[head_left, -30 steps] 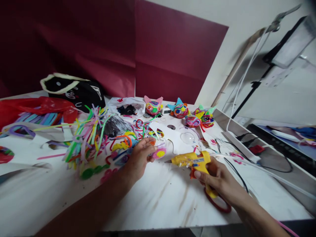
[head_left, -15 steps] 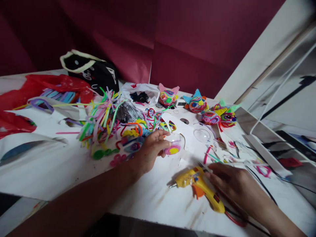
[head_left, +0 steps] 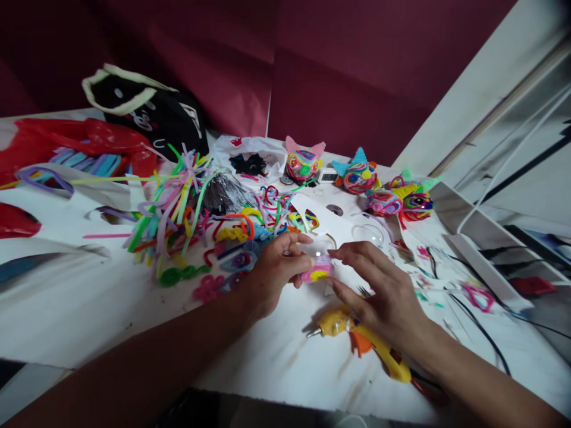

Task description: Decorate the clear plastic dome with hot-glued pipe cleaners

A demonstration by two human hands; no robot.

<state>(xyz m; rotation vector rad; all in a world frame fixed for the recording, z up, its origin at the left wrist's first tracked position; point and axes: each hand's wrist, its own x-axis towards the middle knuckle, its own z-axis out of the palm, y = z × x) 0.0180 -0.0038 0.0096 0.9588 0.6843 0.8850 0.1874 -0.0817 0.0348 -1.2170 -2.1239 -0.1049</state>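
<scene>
A clear plastic dome with a pink and yellow fuzzy coil on its lower part is pinched in my left hand, between thumb and fingers. My right hand is at the dome's right side, thumb and fingers apart, fingertips by its edge; whether they touch it I cannot tell. Under that hand lies a yellow hot glue gun, nozzle pointing left, its body partly hidden. Dark pointed tips of a tool show beside the right thumb; the rest of it is covered.
Colourful pipe cleaners are heaped at left, beside a red plastic bag and a black bag. Several decorated balls with ears stand along the back. Another clear dome lies behind my right hand; cables run at right.
My right hand has moved up and left from behind the glue gun to the dome, its fingers spreading. My left hand still holds the dome, and the view has shifted slightly.
</scene>
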